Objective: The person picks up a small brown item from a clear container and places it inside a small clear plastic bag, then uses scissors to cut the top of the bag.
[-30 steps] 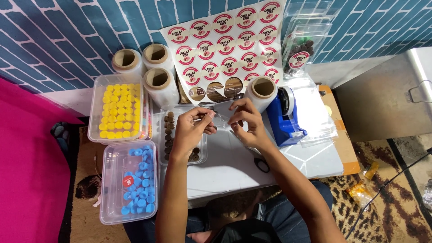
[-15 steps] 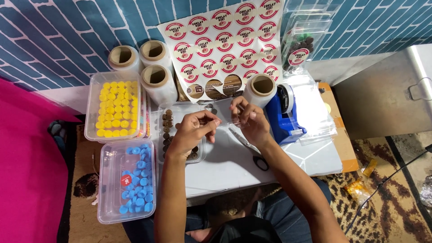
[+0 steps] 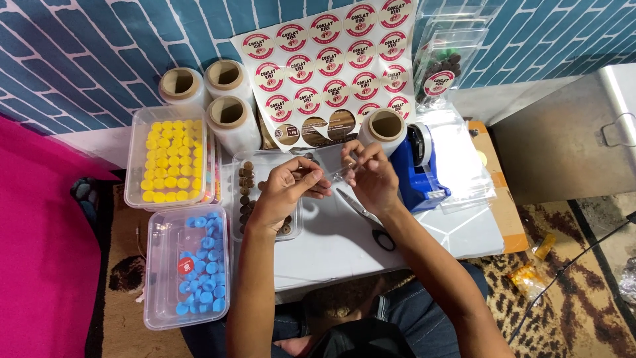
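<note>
We pinch a clear bag [image 3: 336, 174] between both hands, just left of the blue tape dispenser [image 3: 419, 169]. Our left hand [image 3: 289, 189] has fingers pressed together on one end; our right hand [image 3: 371, 178] nips the other. Scissors [image 3: 363, 215] lie below the dispenser's left side.

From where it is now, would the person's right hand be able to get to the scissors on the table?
Probably yes. The scissors lie uncovered on the white table, just beneath the right hand. But that hand is pinching a small clear bag.
</note>
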